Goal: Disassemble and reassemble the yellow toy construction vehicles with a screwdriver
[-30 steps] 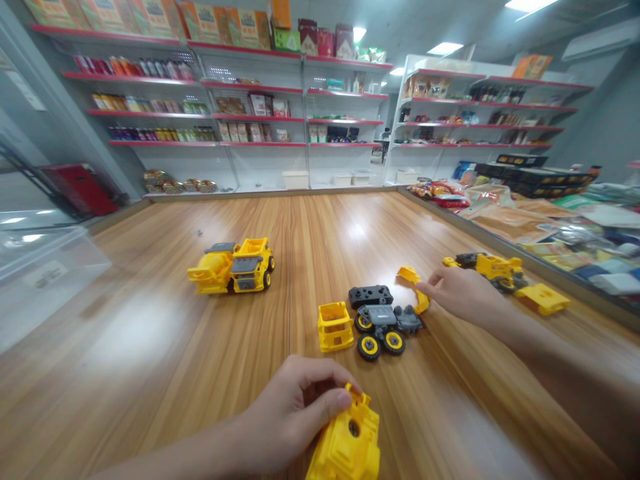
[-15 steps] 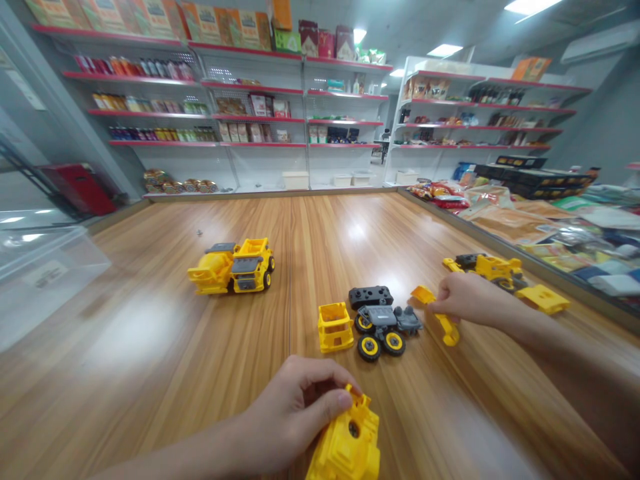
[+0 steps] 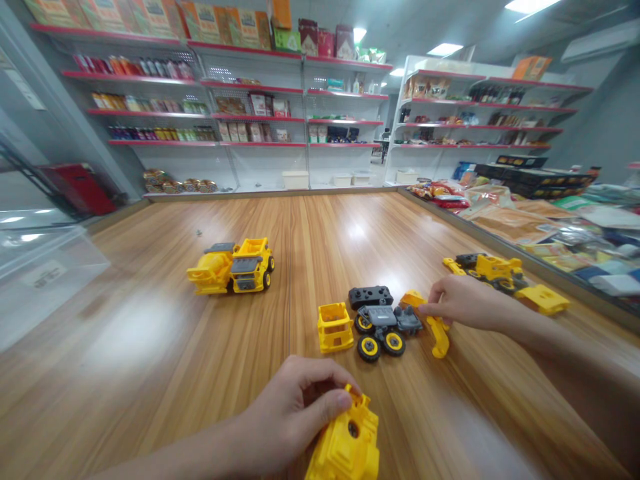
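Note:
My left hand (image 3: 313,413) is closed on a yellow toy truck body (image 3: 347,440) with a dark screw in a round hole, near the table's front edge. Between the fingertips of my right hand (image 3: 457,303) is a yellow toy digger arm (image 3: 439,337), its scoop end pointing left. Just left of that hand lie a grey toy chassis part (image 3: 380,315), a black base plate (image 3: 371,295) and several black wheels with yellow hubs (image 3: 369,348). A yellow cab shell (image 3: 335,328) stands beside the wheels.
Two assembled yellow toy trucks (image 3: 250,265) stand side by side on the left of the wooden table (image 3: 175,373). More yellow toy parts (image 3: 500,270) lie beyond my right hand. A clear plastic bin (image 3: 45,280) is at the left edge; packaged goods (image 3: 510,227) lie past the right edge.
My right hand has shifted slightly left with the digger arm, bringing it close against the grey chassis part. My left hand and the truck body have barely moved.

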`<action>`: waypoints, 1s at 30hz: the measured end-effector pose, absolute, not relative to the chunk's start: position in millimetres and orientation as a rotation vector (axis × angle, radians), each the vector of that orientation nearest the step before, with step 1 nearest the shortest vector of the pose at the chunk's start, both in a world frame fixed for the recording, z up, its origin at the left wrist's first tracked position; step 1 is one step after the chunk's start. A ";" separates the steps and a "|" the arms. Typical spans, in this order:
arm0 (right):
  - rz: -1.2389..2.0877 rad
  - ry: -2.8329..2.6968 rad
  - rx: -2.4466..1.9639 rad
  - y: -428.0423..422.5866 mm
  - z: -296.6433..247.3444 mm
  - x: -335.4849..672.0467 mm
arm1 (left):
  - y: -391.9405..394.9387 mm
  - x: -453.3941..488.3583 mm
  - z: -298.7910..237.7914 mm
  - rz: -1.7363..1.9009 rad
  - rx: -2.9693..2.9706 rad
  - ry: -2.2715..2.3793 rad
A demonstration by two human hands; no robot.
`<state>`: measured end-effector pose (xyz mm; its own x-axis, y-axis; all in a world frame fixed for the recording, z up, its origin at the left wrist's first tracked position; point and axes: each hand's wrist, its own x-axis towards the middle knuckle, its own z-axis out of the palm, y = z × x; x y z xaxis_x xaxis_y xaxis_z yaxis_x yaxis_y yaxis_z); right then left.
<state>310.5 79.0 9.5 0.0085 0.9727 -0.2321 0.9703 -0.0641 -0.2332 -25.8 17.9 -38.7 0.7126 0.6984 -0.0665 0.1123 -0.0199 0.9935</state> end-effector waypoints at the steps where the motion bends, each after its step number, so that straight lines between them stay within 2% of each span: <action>1: 0.582 -2.156 -2.204 78.1 9.9 308.6 | 18.1 -26.1 -39.3 0.530 1.548 0.686; 4: 0.693 -2.155 -2.163 75.0 11.8 301.1 | 18.2 -26.8 -40.6 0.534 1.562 0.686; 17: 0.726 -2.121 -2.063 71.7 15.6 288.7 | 17.6 -26.7 -39.8 0.540 1.543 0.676; 22: 0.317 -2.013 -2.042 68.1 18.7 281.8 | 18.1 -24.0 -38.1 0.577 1.481 0.673; 25: 0.181 -2.007 -1.807 57.2 18.3 266.1 | 18.8 -22.6 -37.4 0.607 1.403 0.665; 30: 0.486 -2.280 -1.268 21.8 15.0 228.6 | 20.0 -23.1 -41.3 0.670 1.352 0.722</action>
<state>228.6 21.8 15.0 -0.4536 0.8590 0.2374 0.6873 0.5068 -0.5203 -23.1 20.0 -41.3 0.6181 0.7828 -0.0723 -0.0144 0.1032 0.9946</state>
